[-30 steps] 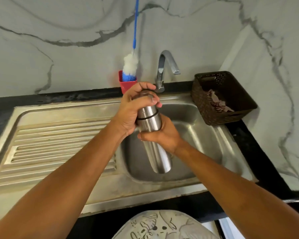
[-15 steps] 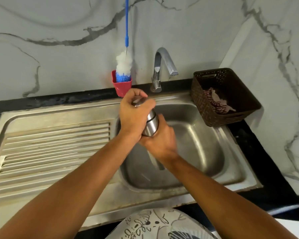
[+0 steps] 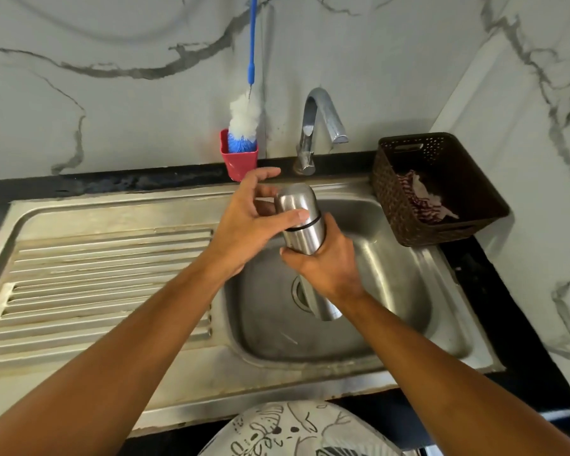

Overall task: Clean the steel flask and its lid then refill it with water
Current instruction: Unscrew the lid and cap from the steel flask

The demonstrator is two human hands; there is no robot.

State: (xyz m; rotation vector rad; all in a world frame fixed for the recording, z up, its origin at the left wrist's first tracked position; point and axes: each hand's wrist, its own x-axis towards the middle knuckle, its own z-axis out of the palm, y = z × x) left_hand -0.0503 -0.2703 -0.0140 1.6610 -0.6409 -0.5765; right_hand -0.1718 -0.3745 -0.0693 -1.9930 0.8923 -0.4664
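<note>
- At six o'clock, nearest the viewer, a patch of white cloth with black drawings.
- Both bare forearms reach up from the lower corners and meet over the sink bowl.
- The right hand, just past centre, is clamped around the middle of the steel flask, which tilts over the bowl with its base toward five o'clock.
- The left hand, at nine o'clock of the flask, holds the lid: thumb across its front, fingers behind, forefinger lifted straight off.
- The lid sits on the flask.
- A ribbed draining board lies at nine o'clock.
- At two o'clock, a dark basket holds a cloth.
- At twelve o'clock, a tap; at eleven, a red cup holds a bottle brush.
</note>
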